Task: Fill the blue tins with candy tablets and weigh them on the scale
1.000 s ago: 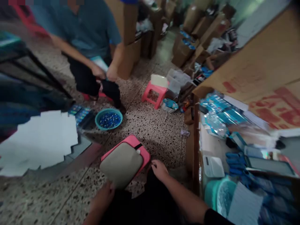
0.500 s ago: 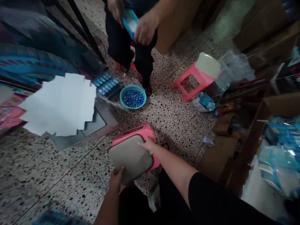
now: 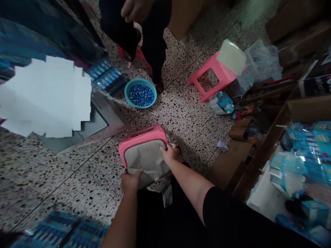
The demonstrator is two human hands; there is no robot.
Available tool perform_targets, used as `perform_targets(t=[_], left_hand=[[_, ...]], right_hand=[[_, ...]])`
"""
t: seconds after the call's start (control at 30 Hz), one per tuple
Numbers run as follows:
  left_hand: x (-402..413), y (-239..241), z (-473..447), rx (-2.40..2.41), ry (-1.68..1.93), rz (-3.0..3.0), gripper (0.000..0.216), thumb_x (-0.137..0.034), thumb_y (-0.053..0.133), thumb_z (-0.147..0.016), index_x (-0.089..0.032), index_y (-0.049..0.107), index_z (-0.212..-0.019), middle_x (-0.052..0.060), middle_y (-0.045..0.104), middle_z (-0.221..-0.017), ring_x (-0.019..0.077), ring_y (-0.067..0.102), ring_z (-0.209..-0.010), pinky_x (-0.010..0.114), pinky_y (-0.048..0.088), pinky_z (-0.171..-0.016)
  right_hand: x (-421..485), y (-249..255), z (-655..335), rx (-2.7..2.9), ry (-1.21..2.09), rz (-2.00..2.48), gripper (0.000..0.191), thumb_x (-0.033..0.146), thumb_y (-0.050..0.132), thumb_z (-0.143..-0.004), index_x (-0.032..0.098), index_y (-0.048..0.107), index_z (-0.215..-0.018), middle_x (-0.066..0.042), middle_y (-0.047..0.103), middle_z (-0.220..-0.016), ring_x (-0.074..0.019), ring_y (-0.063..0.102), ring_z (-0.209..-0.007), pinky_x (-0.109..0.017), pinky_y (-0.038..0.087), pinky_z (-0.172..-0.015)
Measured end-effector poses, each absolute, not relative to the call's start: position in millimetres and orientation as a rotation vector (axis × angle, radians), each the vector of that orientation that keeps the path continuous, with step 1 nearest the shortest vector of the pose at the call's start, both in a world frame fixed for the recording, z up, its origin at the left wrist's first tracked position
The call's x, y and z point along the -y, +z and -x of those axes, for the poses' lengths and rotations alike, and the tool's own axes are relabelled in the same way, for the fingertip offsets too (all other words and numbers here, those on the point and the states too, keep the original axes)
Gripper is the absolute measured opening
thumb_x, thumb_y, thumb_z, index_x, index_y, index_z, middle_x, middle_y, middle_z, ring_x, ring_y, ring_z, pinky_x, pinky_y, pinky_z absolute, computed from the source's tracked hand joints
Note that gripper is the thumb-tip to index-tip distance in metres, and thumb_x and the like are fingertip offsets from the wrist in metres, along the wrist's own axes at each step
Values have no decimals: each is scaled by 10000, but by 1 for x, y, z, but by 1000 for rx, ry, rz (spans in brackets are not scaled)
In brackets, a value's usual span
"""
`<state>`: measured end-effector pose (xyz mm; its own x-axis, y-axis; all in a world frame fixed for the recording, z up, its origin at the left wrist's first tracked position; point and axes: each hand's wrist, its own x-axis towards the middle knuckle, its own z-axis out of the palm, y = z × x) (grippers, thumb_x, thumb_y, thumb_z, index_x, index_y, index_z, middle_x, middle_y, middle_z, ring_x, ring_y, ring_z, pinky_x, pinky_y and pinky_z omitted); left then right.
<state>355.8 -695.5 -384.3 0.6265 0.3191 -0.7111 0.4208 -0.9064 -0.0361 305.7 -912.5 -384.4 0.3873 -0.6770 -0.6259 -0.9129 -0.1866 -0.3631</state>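
Head view: left hand and right hand, arms outstretched, both clamped on grey-cushioned pink stool.

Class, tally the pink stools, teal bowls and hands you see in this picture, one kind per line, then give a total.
Pink stools: 2, the stool with the grey cushion and the far stool
Teal bowl: 1
Hands: 3, left hand, right hand, another person's hand
Total: 6

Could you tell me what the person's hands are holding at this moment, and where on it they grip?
Both hands hold the grey cushion on the pink stool: left hand at its near edge, right hand at its right edge.
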Motion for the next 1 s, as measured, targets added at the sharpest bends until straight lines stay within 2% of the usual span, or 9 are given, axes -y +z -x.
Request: perform_targets(t=[0.13,0.23,0.33,0.5,0.6,0.73,0.8,0.9,1.0], left_hand=[[704,-380,-361,-715,-1058,-2737,894,-691,701,-665,-163,456,-1343,162,657,-1223,368,599,-1185,557,422,-1039],[699,-377,-369,-771,-1019,-2711,1011,-722,703,-608,-159,409,-1395,221,623,-1284,456,552,-1234,593,418,-1023],[691,-379,-378,-798,-1042,-2646,1178,-709,764,-516,-80,381,-1436,341,532,-1349,547,489,-1262,661,413,-989],[681,-387,-389,-580,-992,-2534,1255,-570,852,-460,-84,316,-1486,321,472,-1421,504,391,-1370,620,355,-1092],[675,-394,-394,-470,-975,-2421,1167,-527,845,-512,-85,336,-1465,278,475,-1444,447,393,-1391,567,345,-1135],[667,-409,-411,-375,-1068,-2146,804,-428,753,-711,-141,425,-1387,175,603,-1354,278,612,-1212,401,509,-1018],[664,-415,-421,-358,-1141,-2017,622,-367,705,-782,-164,490,-1329,136,641,-1315,225,657,-1133,373,544,-966],[661,-413,-429,-392,-1238,-1933,455,-325,707,-790,-156,590,-1195,119,709,-1183,224,700,-1021,414,580,-891],[663,-395,-426,-411,-1267,-1993,432,-354,762,-714,-143,623,-1064,113,750,-988,258,723,-910,451,598,-815]], right_hand=[[922,-388,-313,-1280,346,1993,238,405,692,-841,187,738,-924,-104,398,-1489,-286,404,-1355,-385,320,-1135],[923,-398,-331,-1160,315,2015,198,374,701,-837,207,730,-938,-69,467,-1438,-214,471,-1308,-285,341,-1118],[918,-403,-346,-1170,304,2023,219,321,668,-858,189,704,-1028,-105,530,-1343,-209,534,-1238,-281,387,-1081],[911,-392,-349,-1257,334,2012,420,292,655,-856,214,575,-1261,-113,559,-1324,-242,568,-1195,-350,425,-1039],[912,-386,-350,-1339,402,1973,593,286,661,-850,206,444,-1397,-142,574,-1326,-268,574,-1198,-387,434,-1018],[922,-391,-352,-1360,524,1893,616,266,727,-789,202,506,-1360,-145,609,-1297,-295,573,-1217,-407,412,-1046],[926,-396,-349,-1351,563,1836,744,270,789,-718,211,480,-1393,-133,589,-1346,-302,543,-1261,-413,395,-1075],[924,-396,-335,-1333,587,1711,1010,285,888,-560,227,415,-1451,-113,535,-1430,-300,502,-1313,-393,394,-1094],[919,-384,-311,-1337,539,1552,1085,283,921,-482,240,428,-1448,-94,555,-1415,-296,533,-1283,-390,431,-1067]])
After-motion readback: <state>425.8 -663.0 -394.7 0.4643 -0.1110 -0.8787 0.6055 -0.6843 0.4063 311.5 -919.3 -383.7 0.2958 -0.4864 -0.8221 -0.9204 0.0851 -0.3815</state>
